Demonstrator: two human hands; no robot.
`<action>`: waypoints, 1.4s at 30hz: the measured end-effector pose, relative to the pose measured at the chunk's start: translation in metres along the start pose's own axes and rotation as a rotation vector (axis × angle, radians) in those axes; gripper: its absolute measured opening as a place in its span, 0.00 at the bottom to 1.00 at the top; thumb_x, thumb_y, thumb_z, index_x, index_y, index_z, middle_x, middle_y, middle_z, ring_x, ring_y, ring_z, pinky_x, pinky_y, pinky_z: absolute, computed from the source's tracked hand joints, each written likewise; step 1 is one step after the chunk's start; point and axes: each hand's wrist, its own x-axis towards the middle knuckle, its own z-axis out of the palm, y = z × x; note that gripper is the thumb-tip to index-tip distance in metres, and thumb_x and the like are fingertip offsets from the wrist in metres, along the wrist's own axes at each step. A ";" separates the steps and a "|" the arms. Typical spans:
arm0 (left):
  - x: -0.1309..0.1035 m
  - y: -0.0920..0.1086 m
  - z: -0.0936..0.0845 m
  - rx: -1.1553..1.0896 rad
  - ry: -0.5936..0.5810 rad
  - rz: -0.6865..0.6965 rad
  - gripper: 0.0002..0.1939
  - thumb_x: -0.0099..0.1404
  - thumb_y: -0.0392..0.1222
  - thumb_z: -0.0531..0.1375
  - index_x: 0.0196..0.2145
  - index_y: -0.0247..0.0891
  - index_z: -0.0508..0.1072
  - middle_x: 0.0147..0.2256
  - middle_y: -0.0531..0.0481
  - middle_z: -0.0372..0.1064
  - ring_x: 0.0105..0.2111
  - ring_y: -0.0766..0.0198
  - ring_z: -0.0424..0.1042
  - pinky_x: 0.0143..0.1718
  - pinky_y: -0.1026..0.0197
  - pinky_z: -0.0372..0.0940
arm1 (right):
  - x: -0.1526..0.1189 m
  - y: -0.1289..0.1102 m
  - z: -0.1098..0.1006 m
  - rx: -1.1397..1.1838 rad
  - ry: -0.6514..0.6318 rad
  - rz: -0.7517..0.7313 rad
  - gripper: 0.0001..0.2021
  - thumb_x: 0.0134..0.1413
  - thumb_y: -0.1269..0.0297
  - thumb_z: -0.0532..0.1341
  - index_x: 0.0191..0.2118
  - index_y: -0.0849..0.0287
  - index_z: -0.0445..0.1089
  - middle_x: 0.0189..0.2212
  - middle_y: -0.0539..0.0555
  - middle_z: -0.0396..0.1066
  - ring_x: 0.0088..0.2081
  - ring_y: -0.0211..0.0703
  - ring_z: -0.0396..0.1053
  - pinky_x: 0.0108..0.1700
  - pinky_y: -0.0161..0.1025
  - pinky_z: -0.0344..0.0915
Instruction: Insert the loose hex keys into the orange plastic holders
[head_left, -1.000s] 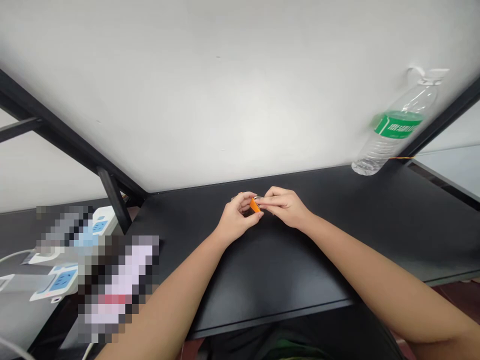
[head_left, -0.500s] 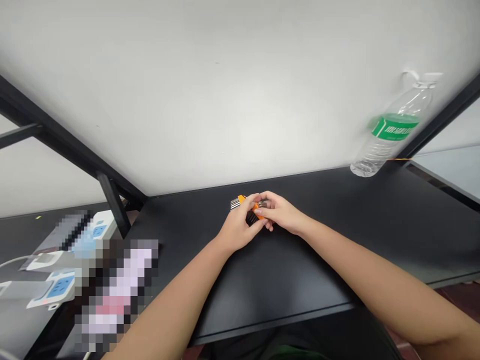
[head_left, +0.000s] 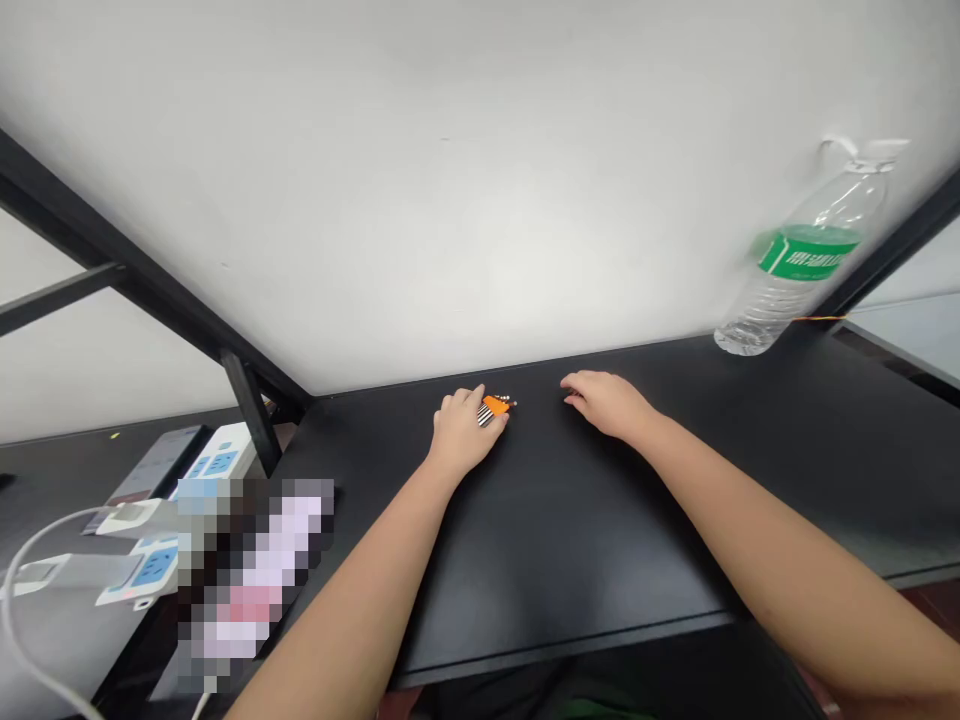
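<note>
On the black tabletop, my left hand (head_left: 461, 432) is closed round a hex key set (head_left: 496, 405) with an orange holder. The set's striped row of metal rods shows between thumb and fingers, and small metal ends stick out on the far right side. The palm covers the rest of it. To the right, apart from the set, my right hand (head_left: 607, 402) rests low over the table. Its fingers are curled in towards the thumb, and anything between them is hidden.
A clear plastic bottle (head_left: 795, 260) with a green label stands at the back right by the white wall (head_left: 480, 200). On the left are a black metal frame (head_left: 172, 300), white power strips (head_left: 154, 570) with plugs and cables, and a blurred-out flat object (head_left: 262, 570).
My right hand has let go of the hex key set and moved away to the right. My left hand keeps the set, now turned and lower on the table. The view has shifted slightly.
</note>
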 end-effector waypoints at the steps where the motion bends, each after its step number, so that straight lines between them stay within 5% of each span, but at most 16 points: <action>1: 0.000 0.001 0.000 0.002 -0.006 -0.003 0.30 0.66 0.57 0.61 0.60 0.41 0.72 0.54 0.38 0.71 0.55 0.42 0.67 0.53 0.44 0.64 | 0.002 0.001 0.001 -0.028 -0.013 0.030 0.13 0.68 0.66 0.58 0.53 0.55 0.74 0.50 0.59 0.76 0.46 0.52 0.75 0.44 0.43 0.67; 5: 0.001 0.004 -0.001 -0.061 -0.022 -0.037 0.22 0.62 0.54 0.64 0.51 0.44 0.78 0.50 0.41 0.73 0.53 0.43 0.68 0.52 0.45 0.63 | 0.004 -0.006 -0.005 -0.068 0.066 0.177 0.18 0.67 0.62 0.59 0.59 0.56 0.71 0.51 0.63 0.72 0.42 0.50 0.74 0.39 0.41 0.64; 8: -0.002 0.009 -0.004 -0.132 -0.034 -0.024 0.18 0.59 0.48 0.66 0.47 0.46 0.78 0.48 0.44 0.74 0.52 0.44 0.69 0.53 0.44 0.63 | 0.001 -0.025 -0.005 0.114 0.143 0.169 0.13 0.67 0.59 0.60 0.51 0.56 0.74 0.43 0.58 0.74 0.39 0.46 0.72 0.38 0.40 0.63; 11: -0.007 0.016 -0.006 -0.172 -0.054 0.034 0.19 0.56 0.42 0.66 0.47 0.46 0.77 0.48 0.45 0.75 0.51 0.44 0.70 0.53 0.43 0.62 | -0.001 -0.047 0.005 0.364 -0.015 0.028 0.12 0.65 0.54 0.62 0.41 0.57 0.75 0.33 0.52 0.73 0.34 0.41 0.69 0.36 0.37 0.62; 17: -0.013 0.023 -0.001 -0.134 -0.054 0.070 0.22 0.57 0.43 0.64 0.51 0.44 0.75 0.50 0.42 0.74 0.52 0.43 0.70 0.54 0.42 0.62 | -0.001 -0.067 0.023 0.288 -0.004 -0.033 0.04 0.56 0.71 0.61 0.31 0.58 0.68 0.32 0.52 0.71 0.36 0.41 0.67 0.38 0.36 0.58; 21: -0.013 0.026 -0.001 -0.106 -0.046 0.051 0.18 0.56 0.45 0.64 0.45 0.43 0.76 0.48 0.42 0.74 0.50 0.43 0.70 0.52 0.42 0.63 | -0.003 -0.073 0.021 0.224 -0.018 0.036 0.05 0.53 0.72 0.60 0.29 0.57 0.64 0.33 0.52 0.72 0.38 0.44 0.67 0.39 0.39 0.54; 28: -0.012 0.035 -0.003 -0.164 -0.074 -0.061 0.19 0.51 0.46 0.67 0.41 0.42 0.73 0.46 0.43 0.75 0.49 0.42 0.72 0.53 0.41 0.63 | -0.006 -0.078 0.024 0.214 -0.041 0.070 0.05 0.55 0.68 0.61 0.30 0.57 0.65 0.36 0.55 0.75 0.42 0.49 0.70 0.42 0.41 0.54; 35: -0.017 0.033 -0.005 -0.286 -0.107 0.153 0.21 0.59 0.40 0.62 0.51 0.43 0.67 0.41 0.47 0.78 0.40 0.52 0.78 0.45 0.51 0.68 | -0.006 -0.079 0.022 0.140 -0.043 0.079 0.03 0.57 0.66 0.60 0.33 0.58 0.67 0.38 0.56 0.75 0.40 0.49 0.70 0.44 0.43 0.55; 42: -0.017 0.023 -0.006 -0.305 -0.089 0.188 0.23 0.59 0.36 0.60 0.53 0.46 0.67 0.40 0.50 0.78 0.35 0.57 0.77 0.38 0.56 0.69 | -0.008 -0.054 0.009 -0.057 -0.058 0.132 0.05 0.59 0.66 0.58 0.35 0.60 0.70 0.41 0.61 0.76 0.43 0.53 0.71 0.46 0.47 0.55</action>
